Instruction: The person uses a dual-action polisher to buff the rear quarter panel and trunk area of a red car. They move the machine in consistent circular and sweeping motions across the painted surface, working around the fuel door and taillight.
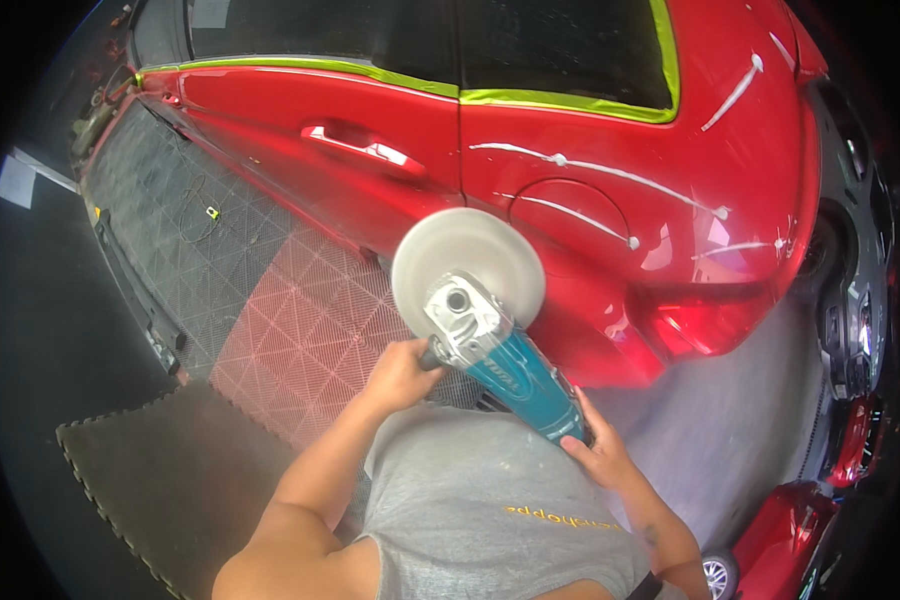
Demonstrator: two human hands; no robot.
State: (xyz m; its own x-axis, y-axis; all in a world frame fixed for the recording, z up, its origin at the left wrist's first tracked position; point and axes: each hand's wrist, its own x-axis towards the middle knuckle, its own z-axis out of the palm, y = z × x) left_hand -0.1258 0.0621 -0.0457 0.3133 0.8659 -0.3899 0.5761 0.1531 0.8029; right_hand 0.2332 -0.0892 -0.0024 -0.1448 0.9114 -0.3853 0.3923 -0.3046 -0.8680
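Observation:
A teal car polisher [522,376] with a silver head and a wide pale pad [470,240] is held in front of my body. My left hand [406,374] is closed around its dark side handle. Around the rear of the teal body wraps my right hand [602,444], its thumb on the near side. The pad overlaps the lower side of a red car [560,290] in view; whether it touches the paint I cannot tell. White streaks of compound [610,172] with small blobs run across the rear panel, around the round fuel flap [570,215].
Yellow-green masking tape [570,100] edges the car's windows. A door handle [362,150] juts out left of the panel gap. Grey and red grid tiles [300,330] and a dark foam mat [185,465] cover the floor. Loose bumpers and car parts [855,300] stand at the right.

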